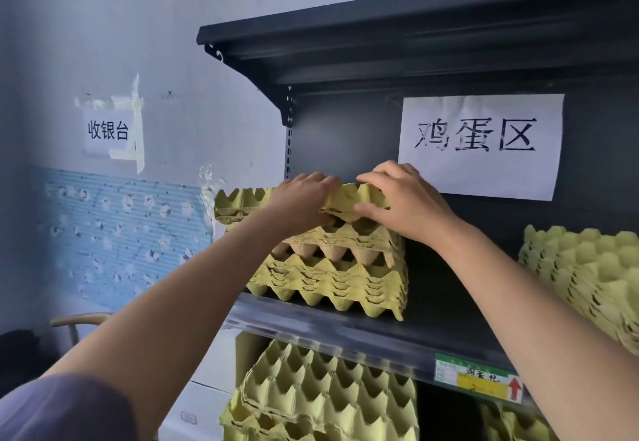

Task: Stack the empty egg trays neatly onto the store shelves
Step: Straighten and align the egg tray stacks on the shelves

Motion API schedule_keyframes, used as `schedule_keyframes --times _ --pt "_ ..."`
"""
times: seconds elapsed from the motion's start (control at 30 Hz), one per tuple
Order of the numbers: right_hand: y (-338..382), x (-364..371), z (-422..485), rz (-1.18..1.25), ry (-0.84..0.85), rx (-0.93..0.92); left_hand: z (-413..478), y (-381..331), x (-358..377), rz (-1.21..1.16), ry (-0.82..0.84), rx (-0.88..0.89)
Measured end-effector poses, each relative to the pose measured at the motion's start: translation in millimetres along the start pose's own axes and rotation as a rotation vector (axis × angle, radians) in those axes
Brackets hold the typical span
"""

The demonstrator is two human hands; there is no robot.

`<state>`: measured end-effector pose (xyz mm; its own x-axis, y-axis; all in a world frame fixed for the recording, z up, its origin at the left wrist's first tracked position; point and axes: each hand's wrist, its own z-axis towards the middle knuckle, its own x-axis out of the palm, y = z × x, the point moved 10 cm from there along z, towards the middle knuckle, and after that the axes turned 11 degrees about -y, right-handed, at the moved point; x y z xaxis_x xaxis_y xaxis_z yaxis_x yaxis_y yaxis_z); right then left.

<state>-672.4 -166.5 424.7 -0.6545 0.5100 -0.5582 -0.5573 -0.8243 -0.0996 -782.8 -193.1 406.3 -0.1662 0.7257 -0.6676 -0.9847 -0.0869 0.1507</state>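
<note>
A stack of yellow-green egg trays (332,281) stands on the dark middle shelf (432,333). On top of it lies a top egg tray (238,200), sticking out to the left past the stack. My left hand (304,202) lies over its middle with the fingers curled on the front edge. My right hand (401,202) grips its right end, thumb in front and fingers over the top. A single brownish tray shows partway down the stack.
Another egg tray stack (587,278) sits at the shelf's right end, and more trays (321,395) fill the shelf below. A paper sign (480,145) hangs on the back panel. The top shelf (415,26) overhangs above. A price label (480,380) is on the shelf edge.
</note>
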Motion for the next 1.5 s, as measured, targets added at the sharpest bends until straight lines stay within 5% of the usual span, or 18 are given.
schedule_keyframes --times 0.1,0.23,0.37,0.5,0.67,0.97,1.07,1.2,1.27,1.5 --pt "-26 -6 -4 0.056 -0.076 0.099 6 -9 12 -0.071 0.080 0.020" --pt "-56 0 -15 0.356 -0.094 0.379 7 -3 2 -0.076 -0.115 0.031" --pt "-65 4 -17 0.599 -0.115 0.445 2 19 -15 -0.095 -0.283 0.030" --pt "-61 15 -6 0.224 -0.041 0.295 -10 36 -42 -0.090 -0.420 0.178" --pt "-27 14 19 0.067 -0.152 0.119 -27 47 -52 -0.031 -0.495 0.392" --pt "30 4 23 -0.433 -0.245 -0.041 -32 102 -22 0.047 -0.455 0.397" --pt "56 -3 30 -0.578 -0.201 -0.067 -30 130 -32 -0.128 -0.474 0.293" --pt "87 14 35 -0.656 -0.106 -0.096 -23 171 -39 -0.674 -0.450 -0.025" --pt "93 29 37 -0.664 -0.073 -0.060 -26 161 -42 -0.734 -0.425 0.004" --pt "86 62 29 -0.516 0.064 0.060 -31 104 -1 -0.288 -0.184 0.232"
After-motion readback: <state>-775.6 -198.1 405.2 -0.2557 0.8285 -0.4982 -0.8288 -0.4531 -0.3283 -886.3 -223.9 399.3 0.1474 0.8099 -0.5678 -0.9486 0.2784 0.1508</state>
